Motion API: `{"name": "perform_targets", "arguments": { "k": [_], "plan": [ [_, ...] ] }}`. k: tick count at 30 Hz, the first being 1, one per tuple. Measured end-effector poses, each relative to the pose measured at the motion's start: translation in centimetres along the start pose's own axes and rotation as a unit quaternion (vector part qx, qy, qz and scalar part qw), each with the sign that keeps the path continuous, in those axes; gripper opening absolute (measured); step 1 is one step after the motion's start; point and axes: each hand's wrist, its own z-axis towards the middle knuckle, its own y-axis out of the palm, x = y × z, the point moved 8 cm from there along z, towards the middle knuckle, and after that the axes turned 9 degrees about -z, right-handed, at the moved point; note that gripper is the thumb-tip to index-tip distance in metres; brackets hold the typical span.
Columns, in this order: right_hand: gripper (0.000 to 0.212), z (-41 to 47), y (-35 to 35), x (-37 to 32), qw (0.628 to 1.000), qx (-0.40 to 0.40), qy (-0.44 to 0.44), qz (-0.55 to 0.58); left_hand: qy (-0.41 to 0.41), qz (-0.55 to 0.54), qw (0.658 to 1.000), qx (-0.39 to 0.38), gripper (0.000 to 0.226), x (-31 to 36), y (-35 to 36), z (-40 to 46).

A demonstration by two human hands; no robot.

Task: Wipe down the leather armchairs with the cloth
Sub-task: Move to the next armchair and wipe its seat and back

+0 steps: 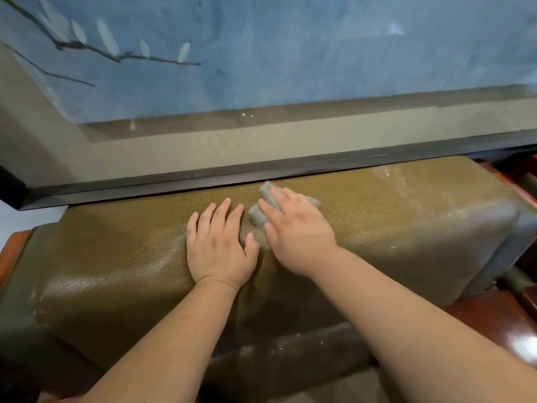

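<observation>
An olive-green leather armchair fills the lower half of the view, its backrest top running left to right. My right hand presses a small grey cloth flat against the top of the backrest, fingers straight over it. My left hand rests flat on the leather just left of the cloth, fingers spread. Pale dusty smears show on the right part of the backrest.
A dark-framed picture with a blue painting behind glass hangs right behind the backrest. Glossy reddish wooden armrests flank the chair at right and far left. The seat cushion lies below my arms.
</observation>
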Motion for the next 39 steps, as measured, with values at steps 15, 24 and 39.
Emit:
{"name": "perform_targets", "arguments": {
  "k": [15, 24, 39],
  "plan": [
    [0.06, -10.5, 0.9, 4.1, 0.998, 0.034, -0.028, -0.052, -0.07, 0.03, 0.99, -0.12, 0.064, 1.3, -0.8, 0.1],
    [0.061, -13.6, 0.7, 21.1, 0.962, 0.036, 0.269, 0.003, 0.048, -0.015, 0.978, -0.203, 0.067, 19.6, 5.1, 2.1],
    [0.058, -9.6, 0.7, 20.6, 0.977, 0.122, 0.173, 0.038, 0.063, 0.026, 0.996, -0.062, 0.068, 19.0, 7.9, 2.5]
  ]
}}
